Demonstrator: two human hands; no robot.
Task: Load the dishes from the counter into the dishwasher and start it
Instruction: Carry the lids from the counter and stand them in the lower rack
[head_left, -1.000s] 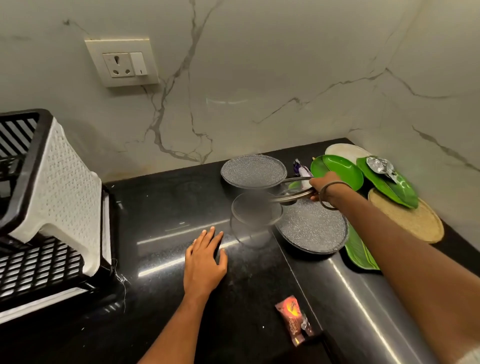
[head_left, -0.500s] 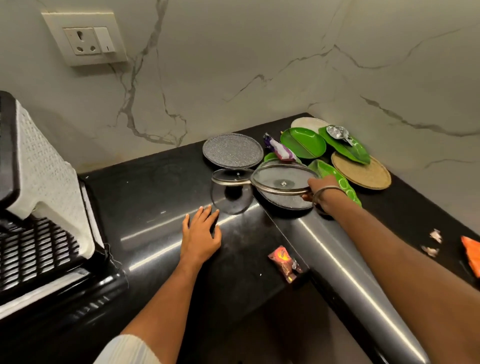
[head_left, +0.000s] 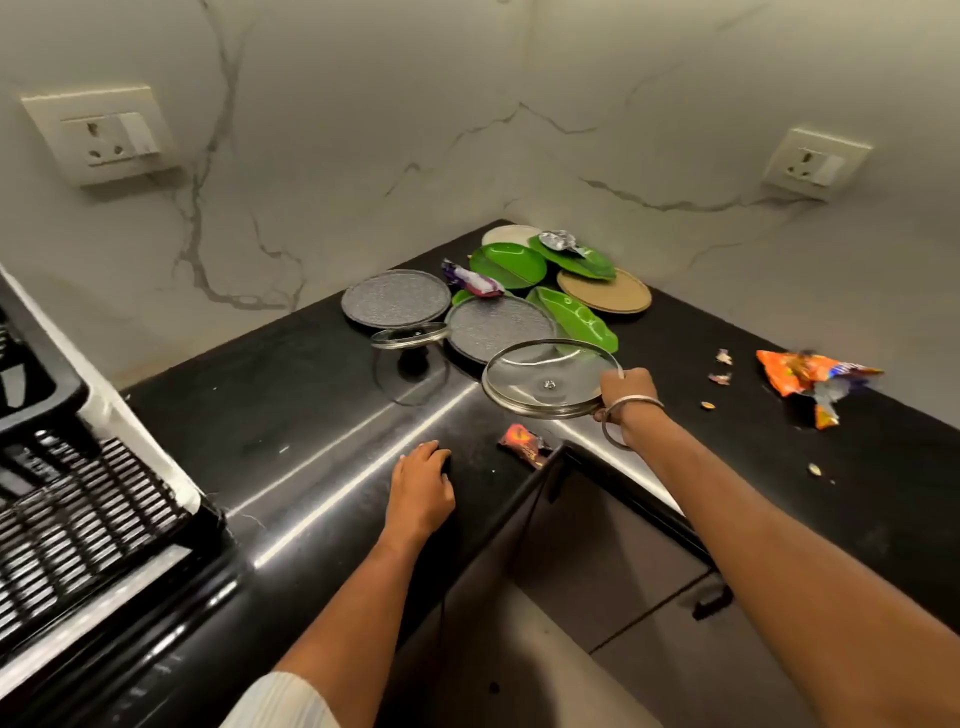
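Glass lid (head_left: 550, 379) juts left from right hand's (head_left: 626, 389) rim grip.

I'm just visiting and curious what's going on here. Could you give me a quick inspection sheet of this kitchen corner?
Surface: black counter, glossy.
Job's things: glass lid lifted off the counter; second glass lid; two grey speckled plates; green dishes; tan plate.
Clutter: orange snack bag, small red wrapper, purple wrapper, crumbs.
Hands: right hand grips the lifted lid's rim; left hand rests on the counter.
Cables: nothing seen.
Surroundings: marble wall, two wall sockets, black-and-white rack.
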